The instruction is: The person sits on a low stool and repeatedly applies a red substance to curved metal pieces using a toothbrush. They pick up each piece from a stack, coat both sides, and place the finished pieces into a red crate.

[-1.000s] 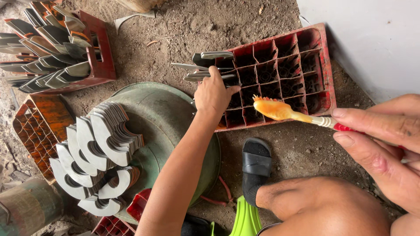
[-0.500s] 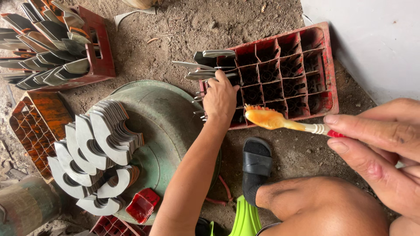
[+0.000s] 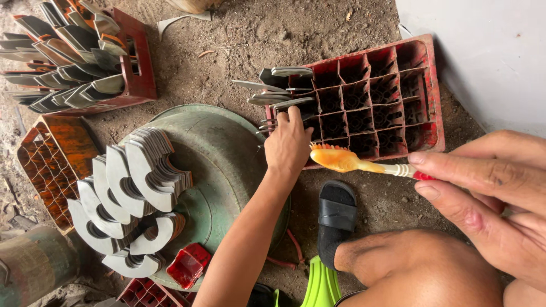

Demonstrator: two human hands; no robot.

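A green drum (image 3: pixel 227 159) stacked with curved metal blades (image 3: pixel 131 193) sits left of a red crate (image 3: pixel 426 85), where the left hand (image 3: pixel 287 145) presses a flat blade (image 3: pixel 284 103) into a near-left slot, fingers curled over it. The blades look stiff, sharp-edged; best gripped by the spine. The right hand (image 3: pixel 483 193) pinches a light, orange-smeared toothbrush (image 3: pixel 347 162), now moved left, nearer the wrist.

The right hand (image 3: pixel 489 199) runs off the picture's right edge, its grip hiding the brush (image 3: pixel 364 164) handle's end. The left hand (image 3: pixel 287 145) covers its own fingertips among the grey blades (image 3: pixel 278 91). The upper-left crate (image 3: pixel 133 62) is cut by the picture's edge.
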